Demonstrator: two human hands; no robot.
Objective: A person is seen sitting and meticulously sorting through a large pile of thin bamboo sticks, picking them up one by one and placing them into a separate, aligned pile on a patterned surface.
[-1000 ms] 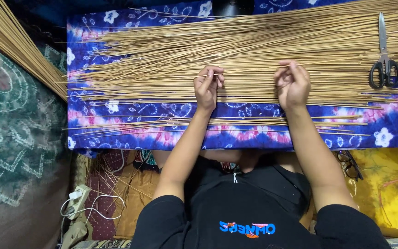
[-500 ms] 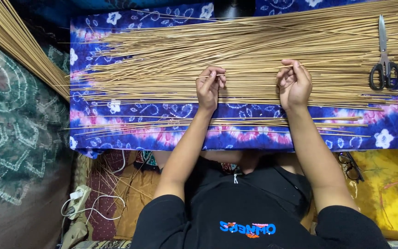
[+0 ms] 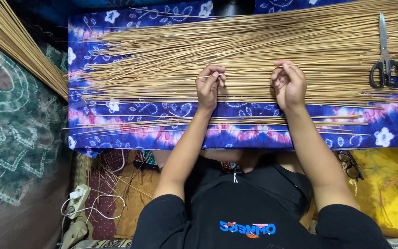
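A wide layer of thin tan sticks (image 3: 254, 50) lies across a blue and purple flowered cloth (image 3: 236, 133). My left hand (image 3: 209, 87) rests on the sticks, thumb and fingers pinched on a single thin stick (image 3: 247, 73). My right hand (image 3: 290, 84) sits a little to the right, fingers curled on the other end of the same stick. A few loose sticks (image 3: 217, 123) lie apart on the cloth, closer to me than the hands.
Black-handled scissors (image 3: 384, 55) lie on the sticks at the far right. Another bundle of sticks (image 3: 19, 46) slants across the upper left over a green patterned cushion (image 3: 14, 138). A power strip with white cable (image 3: 77, 203) is at lower left, eyeglasses (image 3: 352, 165) and yellow fabric (image 3: 392, 189) at lower right.
Both hands stay in the same spot on the sticks; only the fingers have shifted slightly on the thin stick.
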